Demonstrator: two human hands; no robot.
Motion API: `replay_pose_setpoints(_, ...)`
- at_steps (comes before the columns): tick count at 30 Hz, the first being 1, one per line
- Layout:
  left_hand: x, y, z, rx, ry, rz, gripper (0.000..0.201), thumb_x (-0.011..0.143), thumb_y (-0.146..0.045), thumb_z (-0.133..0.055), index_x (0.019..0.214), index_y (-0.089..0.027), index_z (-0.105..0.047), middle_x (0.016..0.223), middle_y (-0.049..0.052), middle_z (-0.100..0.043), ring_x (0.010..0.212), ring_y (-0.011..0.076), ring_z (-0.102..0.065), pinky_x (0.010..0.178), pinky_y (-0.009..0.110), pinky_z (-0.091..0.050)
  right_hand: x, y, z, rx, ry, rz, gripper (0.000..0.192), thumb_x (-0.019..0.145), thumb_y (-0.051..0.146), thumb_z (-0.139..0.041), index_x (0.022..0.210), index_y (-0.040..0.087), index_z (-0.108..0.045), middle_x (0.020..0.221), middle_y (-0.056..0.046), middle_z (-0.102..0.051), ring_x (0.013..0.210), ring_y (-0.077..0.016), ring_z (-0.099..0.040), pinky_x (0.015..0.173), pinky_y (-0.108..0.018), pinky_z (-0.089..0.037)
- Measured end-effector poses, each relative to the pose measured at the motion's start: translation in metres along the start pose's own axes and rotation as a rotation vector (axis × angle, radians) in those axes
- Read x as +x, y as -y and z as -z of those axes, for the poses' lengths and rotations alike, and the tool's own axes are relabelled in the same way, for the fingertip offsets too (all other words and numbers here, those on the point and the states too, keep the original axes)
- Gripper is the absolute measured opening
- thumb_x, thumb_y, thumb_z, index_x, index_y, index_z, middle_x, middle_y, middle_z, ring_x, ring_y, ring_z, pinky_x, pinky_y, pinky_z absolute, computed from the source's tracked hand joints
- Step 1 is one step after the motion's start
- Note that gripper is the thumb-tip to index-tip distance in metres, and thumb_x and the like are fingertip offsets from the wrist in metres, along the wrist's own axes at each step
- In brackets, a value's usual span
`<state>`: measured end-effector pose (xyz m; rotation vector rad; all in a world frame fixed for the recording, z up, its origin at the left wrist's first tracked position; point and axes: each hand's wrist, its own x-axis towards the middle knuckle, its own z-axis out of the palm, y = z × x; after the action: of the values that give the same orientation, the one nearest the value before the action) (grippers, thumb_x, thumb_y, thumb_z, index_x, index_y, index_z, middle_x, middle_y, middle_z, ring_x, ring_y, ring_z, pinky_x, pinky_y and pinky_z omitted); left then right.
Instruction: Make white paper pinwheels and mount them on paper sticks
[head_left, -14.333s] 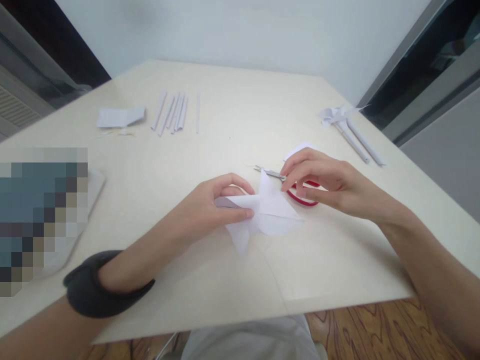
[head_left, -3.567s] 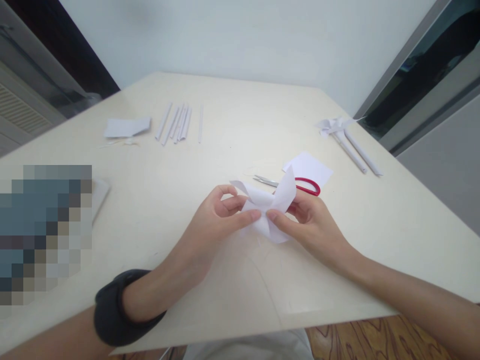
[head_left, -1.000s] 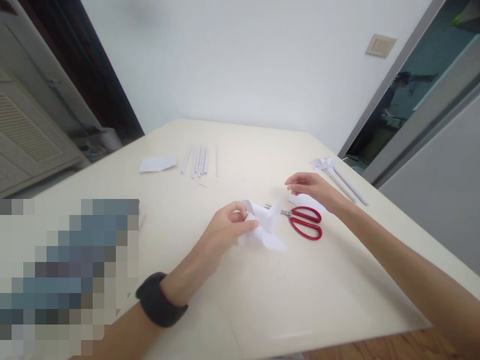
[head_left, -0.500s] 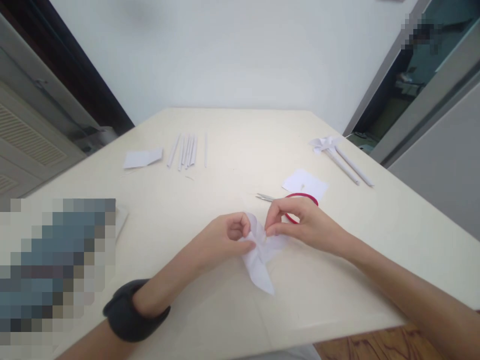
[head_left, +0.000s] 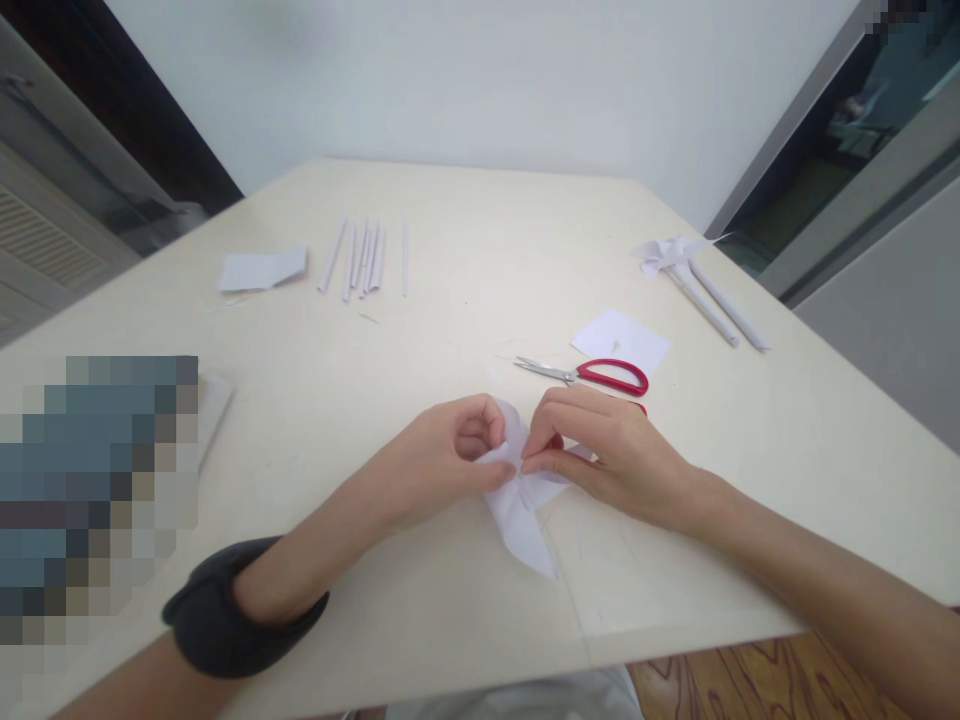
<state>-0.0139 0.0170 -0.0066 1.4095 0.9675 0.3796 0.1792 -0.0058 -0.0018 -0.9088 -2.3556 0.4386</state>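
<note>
A white paper pinwheel (head_left: 523,530) with curled blades is between my hands, low over the near part of the table. My left hand (head_left: 450,455) is closed on its left side, thumb pressing close to the centre and fingers curled behind a blade. From the right, my right hand (head_left: 604,445) pinches thumb and forefinger together at the pinwheel's middle; whatever tiny thing sits in that pinch is too small to name. Just beyond my right hand lie scissors (head_left: 611,376) with red handles, one handle partly covered by the hand.
Behind the scissors is a white paper square (head_left: 626,340). A finished-looking paper pinwheel (head_left: 664,255) and rolled paper sticks (head_left: 712,305) lie at the right edge. Several thin paper rolls (head_left: 364,260) and a folded paper (head_left: 262,270) are at the back left. A blurred-out object (head_left: 97,460) occupies the left.
The view has tilted, so the table's things sit higher in it. My right hand has shifted slightly toward the pinwheel's centre and away from the scissors, showing more of them.
</note>
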Motion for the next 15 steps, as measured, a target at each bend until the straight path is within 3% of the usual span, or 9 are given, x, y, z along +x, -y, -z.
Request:
replay_pose_setpoints(5,-0.0011,-0.0032,0.0007,0.057,-0.038,0.01,0.018,0.067,-0.01,-0.055,0.072,-0.02,-0.04,0.068,-0.005,-0.05,0.063,0.0102,-0.049,0.056,0.023,-0.035,-0.001,0.0004,-0.0044,-0.236,-0.027,0.154,0.018,0.09,0.02,-0.049,0.075,0.013,-0.057,0.071,-0.003,-0.057,0.066,-0.0125,-0.047,0.062,-0.027,-0.035)
replay_pose_setpoints(15,0.0016,0.0017,-0.0005,0.013,-0.055,-0.024,0.022,0.063,-0.011,-0.058,0.068,-0.02,-0.039,0.065,-0.006,-0.05,0.061,0.0099,-0.05,0.058,0.023,-0.039,-0.0011,0.0043,-0.0071,-0.403,0.027,0.206,0.017,0.088,0.012,-0.047,0.075,0.012,-0.057,0.071,-0.003,-0.055,0.065,-0.0135,-0.042,0.061,-0.028,-0.032)
